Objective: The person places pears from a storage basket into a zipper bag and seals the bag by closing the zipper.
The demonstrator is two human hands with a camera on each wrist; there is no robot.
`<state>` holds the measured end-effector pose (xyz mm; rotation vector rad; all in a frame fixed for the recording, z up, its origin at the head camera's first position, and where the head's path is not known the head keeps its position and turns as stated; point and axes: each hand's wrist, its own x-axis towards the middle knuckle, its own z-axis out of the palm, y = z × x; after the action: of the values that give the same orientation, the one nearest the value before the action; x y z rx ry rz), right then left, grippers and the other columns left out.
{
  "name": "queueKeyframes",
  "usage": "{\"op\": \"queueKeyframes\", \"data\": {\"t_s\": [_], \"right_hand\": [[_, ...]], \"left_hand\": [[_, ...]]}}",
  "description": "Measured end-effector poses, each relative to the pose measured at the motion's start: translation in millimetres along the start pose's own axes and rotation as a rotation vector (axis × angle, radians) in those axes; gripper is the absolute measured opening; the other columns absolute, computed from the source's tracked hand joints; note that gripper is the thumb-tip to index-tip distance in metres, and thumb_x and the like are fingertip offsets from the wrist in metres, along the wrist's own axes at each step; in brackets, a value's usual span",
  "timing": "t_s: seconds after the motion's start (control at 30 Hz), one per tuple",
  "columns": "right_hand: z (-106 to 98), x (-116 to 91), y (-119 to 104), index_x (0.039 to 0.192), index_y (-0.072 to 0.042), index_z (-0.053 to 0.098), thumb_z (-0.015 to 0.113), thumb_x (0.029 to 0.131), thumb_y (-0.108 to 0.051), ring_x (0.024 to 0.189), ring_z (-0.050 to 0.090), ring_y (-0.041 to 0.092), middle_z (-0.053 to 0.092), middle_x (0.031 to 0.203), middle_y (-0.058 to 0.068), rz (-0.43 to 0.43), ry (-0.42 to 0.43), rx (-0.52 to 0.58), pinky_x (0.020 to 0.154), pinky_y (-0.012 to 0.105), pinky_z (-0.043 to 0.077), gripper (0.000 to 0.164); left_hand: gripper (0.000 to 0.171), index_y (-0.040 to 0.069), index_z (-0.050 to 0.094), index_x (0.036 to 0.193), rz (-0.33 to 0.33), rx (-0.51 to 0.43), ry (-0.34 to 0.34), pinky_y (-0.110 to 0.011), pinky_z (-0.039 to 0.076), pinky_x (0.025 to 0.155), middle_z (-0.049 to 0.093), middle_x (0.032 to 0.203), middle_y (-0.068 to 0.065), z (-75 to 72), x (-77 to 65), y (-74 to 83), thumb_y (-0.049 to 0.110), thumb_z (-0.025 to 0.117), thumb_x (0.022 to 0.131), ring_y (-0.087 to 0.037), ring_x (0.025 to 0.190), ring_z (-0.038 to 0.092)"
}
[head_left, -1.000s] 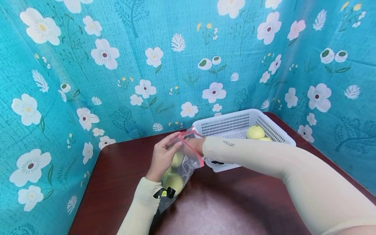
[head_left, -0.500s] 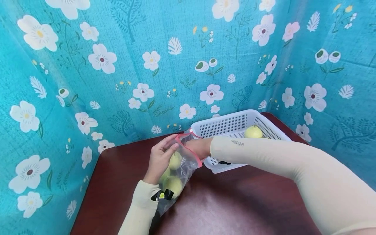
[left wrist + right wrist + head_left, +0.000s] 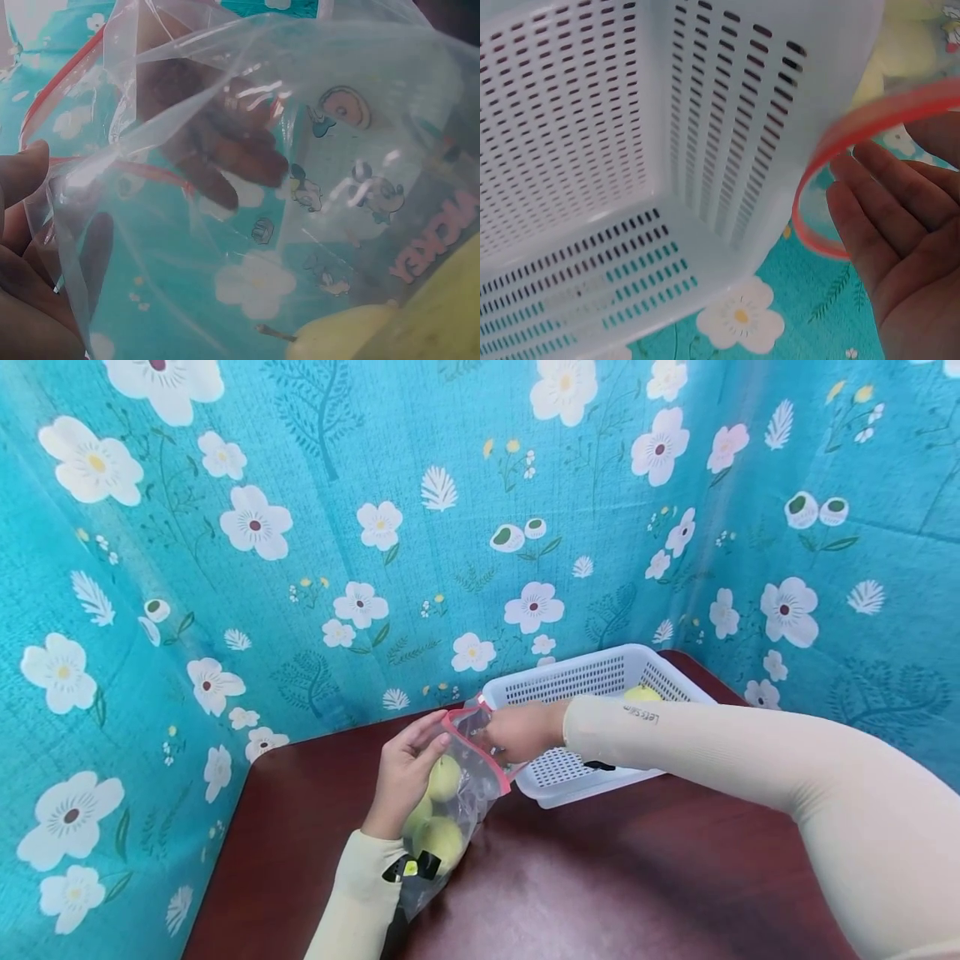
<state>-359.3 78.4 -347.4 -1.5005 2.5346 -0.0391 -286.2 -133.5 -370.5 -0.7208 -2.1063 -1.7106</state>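
Note:
My left hand (image 3: 401,777) pinches the red-edged mouth of a clear zip bag (image 3: 472,806) between thumb and fingers. Several yellow-green pears (image 3: 437,841) lie in the lower part of the bag. My right hand (image 3: 525,731) is at the bag's mouth, fingertips just inside the red rim. Its fingers (image 3: 870,217) are spread and relaxed and hold nothing in the right wrist view. Through the printed plastic the left wrist view shows the right hand's loosely bent fingers and a stemmed pear (image 3: 330,334) low in the bag.
A white perforated basket (image 3: 592,662) stands right behind the bag, partly covered by the right forearm. One pear (image 3: 642,693) shows inside it, above the sleeve. The dark red table (image 3: 300,810) reaches back to a blue flowered cloth (image 3: 315,568).
My right hand has drawn back to the right, from deeper in the bag to its mouth. My left hand keeps its grip on the rim. The head view has shifted slightly.

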Motion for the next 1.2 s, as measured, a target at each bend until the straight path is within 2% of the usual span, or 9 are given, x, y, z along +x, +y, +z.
{"op": "queueKeyframes", "data": {"t_s": [0.13,0.27,0.43,0.57,0.73,0.9,1.2], "right_hand": [[-5.9,-10.6,1.9,0.127,-0.011,0.064,0.068,0.093,-0.020,0.093,0.065,0.009,0.069,0.112,-0.002,0.001,0.002,-0.005,0.084,0.025,0.051,0.035],[-10.8,-23.8,8.2,0.129,-0.009,0.063,0.069,0.092,-0.017,0.094,0.065,0.009,0.069,0.114,0.002,0.046,-0.004,-0.008,0.083,0.027,0.053,0.038],[-16.0,-43.7,17.4,0.124,-0.007,0.067,0.068,0.092,-0.015,0.098,0.066,0.011,0.069,0.115,0.005,0.047,0.014,-0.014,0.086,0.030,0.052,0.032],[-20.9,-57.3,24.2,0.123,-0.009,0.068,0.068,0.093,-0.016,0.102,0.065,0.013,0.069,0.115,0.003,0.069,0.021,-0.004,0.088,0.032,0.052,0.031],[-28.0,-73.6,32.3,0.125,-0.011,0.067,0.067,0.094,-0.019,0.110,0.063,0.016,0.067,0.120,0.001,0.144,0.004,0.028,0.092,0.036,0.050,0.033],[-28.9,-91.4,42.0,0.124,-0.010,0.068,0.068,0.093,-0.020,0.108,0.064,0.020,0.068,0.117,0.002,0.202,0.018,0.049,0.091,0.038,0.051,0.033],[-29.7,-123.6,59.9,0.122,-0.008,0.068,0.070,0.091,-0.020,0.105,0.065,0.022,0.069,0.113,0.004,0.299,0.049,0.060,0.089,0.043,0.052,0.033]], "left_hand": [[0.034,-0.001,0.062,0.126,-0.017,0.000,0.003,-0.021,0.051,0.077,0.066,0.118,-0.018,-0.2,-1.6,-1.6,0.005,0.065,0.093,-0.021,0.107,0.065],[0.035,-0.003,0.061,0.127,-0.026,-0.013,0.001,-0.021,0.051,0.078,0.066,0.118,-0.017,0.4,-2.1,-3.4,0.005,0.065,0.093,-0.020,0.106,0.065],[0.036,0.000,0.063,0.127,-0.035,-0.017,-0.004,-0.023,0.052,0.081,0.067,0.118,-0.015,1.8,-2.5,-2.6,0.003,0.067,0.092,-0.020,0.107,0.065],[0.036,0.001,0.063,0.127,-0.047,-0.007,-0.008,-0.025,0.052,0.083,0.067,0.118,-0.016,1.9,-2.0,-1.6,0.004,0.067,0.092,-0.021,0.107,0.065],[0.036,0.001,0.063,0.127,-0.068,0.019,-0.001,-0.026,0.052,0.084,0.067,0.117,-0.016,0.6,-2.3,-0.4,0.006,0.068,0.092,-0.022,0.107,0.065],[0.036,0.002,0.063,0.127,-0.078,0.012,-0.007,-0.026,0.053,0.083,0.067,0.117,-0.016,-0.4,-3.0,-2.1,0.006,0.068,0.091,-0.022,0.107,0.065],[0.036,-0.001,0.063,0.127,-0.046,0.004,-0.007,-0.024,0.053,0.081,0.067,0.116,-0.019,1.0,-0.9,0.3,0.004,0.068,0.091,-0.024,0.105,0.065]]}}
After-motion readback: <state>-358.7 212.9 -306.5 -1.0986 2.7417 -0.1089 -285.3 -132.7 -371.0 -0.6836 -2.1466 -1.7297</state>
